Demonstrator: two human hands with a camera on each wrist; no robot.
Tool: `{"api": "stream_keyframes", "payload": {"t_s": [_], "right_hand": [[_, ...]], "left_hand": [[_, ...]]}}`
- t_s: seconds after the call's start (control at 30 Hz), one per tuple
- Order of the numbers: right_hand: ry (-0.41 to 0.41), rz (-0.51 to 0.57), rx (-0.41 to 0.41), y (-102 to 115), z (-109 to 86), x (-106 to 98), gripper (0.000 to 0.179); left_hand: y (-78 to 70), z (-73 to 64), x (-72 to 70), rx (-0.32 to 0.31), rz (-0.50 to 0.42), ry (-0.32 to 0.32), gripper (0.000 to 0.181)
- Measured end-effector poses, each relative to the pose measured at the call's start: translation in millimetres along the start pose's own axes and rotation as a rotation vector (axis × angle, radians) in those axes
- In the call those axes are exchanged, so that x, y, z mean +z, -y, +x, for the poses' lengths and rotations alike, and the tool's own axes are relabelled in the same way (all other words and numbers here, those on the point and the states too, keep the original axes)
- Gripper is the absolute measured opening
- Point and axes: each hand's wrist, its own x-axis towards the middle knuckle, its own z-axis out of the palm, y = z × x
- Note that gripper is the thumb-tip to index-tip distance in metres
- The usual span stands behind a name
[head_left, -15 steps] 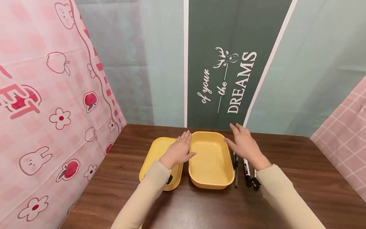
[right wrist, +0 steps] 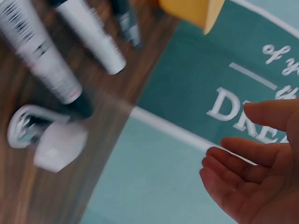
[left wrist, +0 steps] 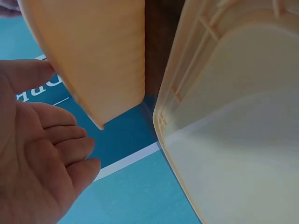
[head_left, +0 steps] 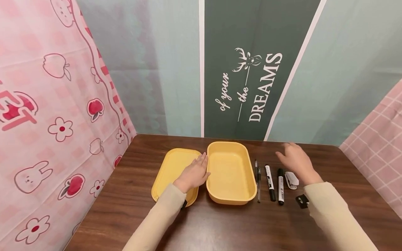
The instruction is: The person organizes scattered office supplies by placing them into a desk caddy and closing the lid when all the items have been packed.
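Note:
A deep yellow box point(head_left: 230, 200) stands in the middle of the table. My left hand point(head_left: 193, 174) is at its left rim, over the yellow lid point(head_left: 176, 162), with the thumb touching the rim in the left wrist view. The fingers are relaxed and hold nothing. My right hand point(head_left: 298, 162) hovers to the right of the box, near a white stapler point(head_left: 292, 180), its fingers loosely bent around nothing. Between box and stapler lie thin pens point(head_left: 259, 181), a white marker with a black end point(head_left: 270, 183) and another marker point(head_left: 281, 186).
The wooden table point(head_left: 226, 230) ends at the back against a green printed cloth point(head_left: 251, 21). A pink patterned cloth point(head_left: 37, 139) hangs on the left and a pink checked one point(head_left: 380, 139) on the right. A small black camera point(head_left: 302, 201) sits under my right wrist.
My right hand has moved right, away from the box's right rim, uncovering the markers and the stapler. My left hand has stayed by the left rim, shifting slightly down.

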Motion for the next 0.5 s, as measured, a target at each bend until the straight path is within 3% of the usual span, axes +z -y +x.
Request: {"api": "stream_keyframes", "payload": {"t_s": [0.2,0.5], "right_hand": [[0.073,-0.001,0.050,-26.7,-10.4,4.5,0.023],[0.266,0.050,0.206,-45.4,-20.6,16.4,0.025]], "left_hand": [[1.3,2.1,3.5,0.012,0.003,0.009,0.061],[-0.5,0.8,7.2,0.009,-0.023,0.033,0.060]]}}
